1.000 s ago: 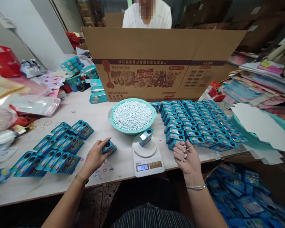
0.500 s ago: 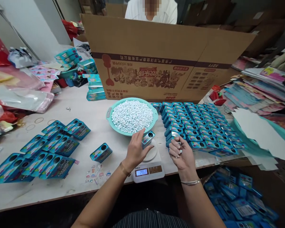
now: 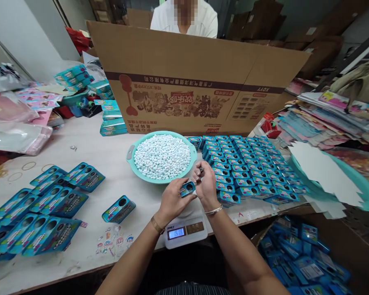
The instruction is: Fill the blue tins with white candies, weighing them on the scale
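Observation:
Over the kitchen scale (image 3: pixel 186 234), my left hand (image 3: pixel 173 200) has its fingers and thumb closed around a small blue box (image 3: pixel 187 188) with a round hole on top. My right hand (image 3: pixel 205 180) is a loose fist held right beside that box, with the fingers curled up. White candies showed in it a moment ago; now its contents are mostly hidden. Just beyond the hands is a turquoise bowl (image 3: pixel 129 154) full of small white candies (image 3: pixel 162 156). A lit display shows on the front of the scale.
Filled rows of blue boxes (image 3: pixel 242 164) stand on the right. More boxes (image 3: pixel 53 200) and a single box (image 3: pixel 119 209) are to the left. A large carton (image 3: pixel 184 57) walls off the back, with a person (image 3: pixel 184 22) behind it. Loose boxes (image 3: pixel 310 262) lie lower right.
My right hand has moved left, up to the small box held in my left hand. The scale's reading has changed, and the whole view has shifted slightly.

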`<control>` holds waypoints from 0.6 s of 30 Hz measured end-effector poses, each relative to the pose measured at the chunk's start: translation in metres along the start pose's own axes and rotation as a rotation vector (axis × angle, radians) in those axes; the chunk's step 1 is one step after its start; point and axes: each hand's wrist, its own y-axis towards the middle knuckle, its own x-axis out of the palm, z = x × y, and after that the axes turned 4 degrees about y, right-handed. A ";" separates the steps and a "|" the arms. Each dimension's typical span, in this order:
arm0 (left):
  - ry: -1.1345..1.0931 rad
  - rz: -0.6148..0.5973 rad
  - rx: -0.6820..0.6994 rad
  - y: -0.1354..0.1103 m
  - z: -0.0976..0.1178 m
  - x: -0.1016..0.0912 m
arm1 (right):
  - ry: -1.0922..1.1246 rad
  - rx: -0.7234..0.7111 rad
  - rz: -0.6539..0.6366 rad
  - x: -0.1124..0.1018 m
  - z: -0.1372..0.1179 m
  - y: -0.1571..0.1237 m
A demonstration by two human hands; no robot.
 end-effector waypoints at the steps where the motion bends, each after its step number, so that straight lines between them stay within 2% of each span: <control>1: 0.000 -0.001 -0.007 0.003 0.001 0.001 | -0.027 -0.025 -0.009 0.000 0.003 -0.001; 5: -0.034 -0.010 -0.043 0.007 0.002 0.004 | -0.102 -0.101 -0.054 -0.003 0.007 -0.003; 14: -0.081 -0.023 -0.055 0.006 0.000 0.004 | -0.155 -0.044 -0.098 -0.001 0.003 -0.011; 18: -0.081 -0.047 -0.064 0.007 -0.001 0.003 | -0.228 -0.091 -0.104 -0.002 0.004 -0.015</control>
